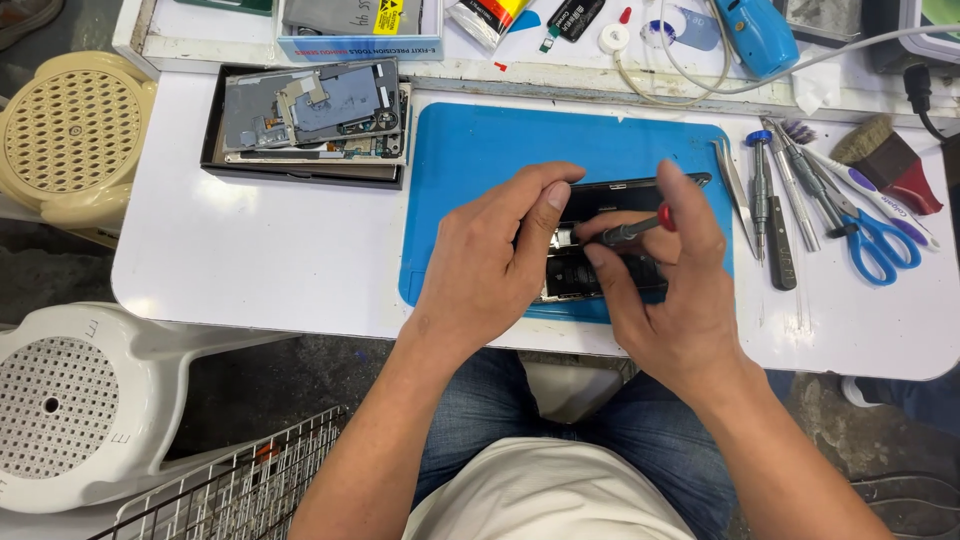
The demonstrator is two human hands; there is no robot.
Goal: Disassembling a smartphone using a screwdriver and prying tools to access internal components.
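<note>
An opened black phone (pixel 610 200) lies on a blue work mat (pixel 480 160), its inner parts showing between my hands. My left hand (pixel 490 260) rests on the phone's left side, thumb and fingers steadying it. My right hand (pixel 665 290) pinches a small screwdriver (pixel 635 228) with a grey shaft and red cap, its tip pointing left into the phone's interior. Most of the phone's lower half is hidden under my hands.
A black tray (pixel 215 120) of dismantled phone parts sits at the left of the white table (pixel 260 270). Tweezers (pixel 735 185), screwdrivers (pixel 760 190), blue scissors (pixel 875 240) and a brush (pixel 885 155) lie to the right. Plastic stools (pixel 70 130) and a wire basket (pixel 240 490) stand at the left.
</note>
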